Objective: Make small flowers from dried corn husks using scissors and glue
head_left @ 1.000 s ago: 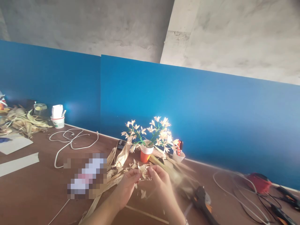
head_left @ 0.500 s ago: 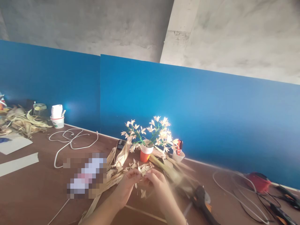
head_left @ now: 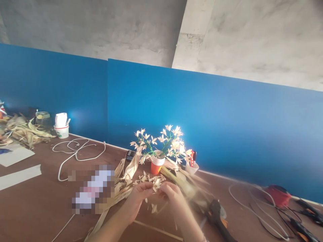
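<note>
My left hand [head_left: 137, 198] and my right hand [head_left: 173, 196] meet over the brown table [head_left: 37, 205], fingers pinched together on a small pale husk flower [head_left: 156, 183] held between them. Dry corn husk strips [head_left: 126, 181] lie just left of my hands, with small cut husk bits under them. Behind my hands stands an orange paper cup [head_left: 156, 165] holding a bunch of finished husk flowers [head_left: 163, 141] on green stems.
A black glue gun [head_left: 217, 215] lies right of my hands. A red object [head_left: 277, 195] and dark cables sit at the far right. White cord [head_left: 75, 151], white paper sheets [head_left: 17, 164], a white tub [head_left: 62, 129] and a husk pile [head_left: 22, 131] lie to the left.
My hands have shifted slightly while working the small husk flower between the fingertips. Everything else on the table stays where it was.
</note>
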A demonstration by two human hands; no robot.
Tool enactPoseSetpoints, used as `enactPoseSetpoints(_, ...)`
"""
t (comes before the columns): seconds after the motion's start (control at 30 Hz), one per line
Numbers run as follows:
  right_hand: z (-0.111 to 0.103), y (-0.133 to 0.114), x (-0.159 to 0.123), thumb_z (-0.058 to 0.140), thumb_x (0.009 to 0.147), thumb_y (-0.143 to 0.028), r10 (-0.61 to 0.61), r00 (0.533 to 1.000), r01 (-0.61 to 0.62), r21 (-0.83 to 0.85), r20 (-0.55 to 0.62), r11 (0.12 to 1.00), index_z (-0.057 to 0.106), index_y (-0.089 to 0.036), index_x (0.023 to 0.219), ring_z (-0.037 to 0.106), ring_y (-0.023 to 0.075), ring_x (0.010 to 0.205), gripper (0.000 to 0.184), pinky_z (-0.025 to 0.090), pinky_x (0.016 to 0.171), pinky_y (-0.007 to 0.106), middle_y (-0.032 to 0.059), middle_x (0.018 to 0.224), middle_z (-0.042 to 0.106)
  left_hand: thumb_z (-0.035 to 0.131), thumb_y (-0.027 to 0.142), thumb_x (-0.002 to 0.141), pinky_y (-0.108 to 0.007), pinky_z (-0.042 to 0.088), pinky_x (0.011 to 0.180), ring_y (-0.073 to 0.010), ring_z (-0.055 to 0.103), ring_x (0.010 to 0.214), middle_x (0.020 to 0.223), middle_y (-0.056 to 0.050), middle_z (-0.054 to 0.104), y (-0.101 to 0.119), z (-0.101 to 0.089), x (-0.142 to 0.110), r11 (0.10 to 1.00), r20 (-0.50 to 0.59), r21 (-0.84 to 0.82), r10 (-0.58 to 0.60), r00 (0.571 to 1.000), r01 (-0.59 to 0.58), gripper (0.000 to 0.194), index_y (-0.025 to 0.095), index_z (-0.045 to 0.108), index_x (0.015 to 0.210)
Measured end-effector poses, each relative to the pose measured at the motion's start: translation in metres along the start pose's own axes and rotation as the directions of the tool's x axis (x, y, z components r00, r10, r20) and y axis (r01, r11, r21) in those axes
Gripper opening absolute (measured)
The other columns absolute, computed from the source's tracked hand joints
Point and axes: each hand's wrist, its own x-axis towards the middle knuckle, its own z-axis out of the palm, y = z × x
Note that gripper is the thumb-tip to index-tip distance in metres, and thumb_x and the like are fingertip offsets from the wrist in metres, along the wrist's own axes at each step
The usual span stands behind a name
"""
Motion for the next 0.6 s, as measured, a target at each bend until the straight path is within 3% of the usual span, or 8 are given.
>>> enactPoseSetpoints(0.1, -0.0024, 0.0001, 0.0003, 0.059, 0.067, -0.035, 0.012, 1.000, -0.012, 0.002, 0.011, 1.000, 0.059, -0.015, 0.053, 0.045, 0.0113, 0.054, 0.024, 0.033, 0.055, 0.024, -0.0004, 0.053, 0.055, 0.082, 0.035, 0.063, -0.034, 0.039, 0.082, -0.0202, 0.060, 0.078, 0.078, -0.002, 0.072, 0.0002, -0.0008, -0.0009, 0.999, 0.002, -0.040, -0.011, 1.000, 0.011, 0.027, 0.020, 0.075, 0.085)
enactPoseSetpoints(0.37, -0.0040, 0.0054, 0.0019, 0.057, 0.066, -0.030, 0.021, 0.996, -0.020, -0.019, 0.082, 1.000, 0.055, -0.015, 0.053, 0.043, 0.0098, 0.053, 0.020, 0.031, 0.056, 0.023, -0.0019, 0.052, 0.053, 0.077, 0.038, 0.069, -0.031, 0.038, 0.074, -0.0187, 0.057, 0.071, 0.068, -0.003, 0.068, 0.0089, 0.0045, -0.0046, 0.999, 0.128, -0.032, -0.024, 0.991, 0.028, 0.023, 0.016, 0.072, 0.071)
enactPoseSetpoints(0.6, -0.0084, 0.0084, 0.0047, 0.053, 0.065, -0.030, 0.014, 0.991, -0.003, -0.087, 0.129, 0.996, 0.053, -0.016, 0.052, 0.042, 0.0098, 0.053, 0.019, 0.030, 0.054, 0.023, -0.0019, 0.052, 0.052, 0.080, 0.037, 0.066, -0.033, 0.038, 0.080, -0.0195, 0.058, 0.074, 0.071, -0.002, 0.069, 0.0044, 0.0030, -0.0031, 1.000, 0.135, -0.010, -0.022, 0.991, 0.024, 0.022, 0.017, 0.071, 0.066)
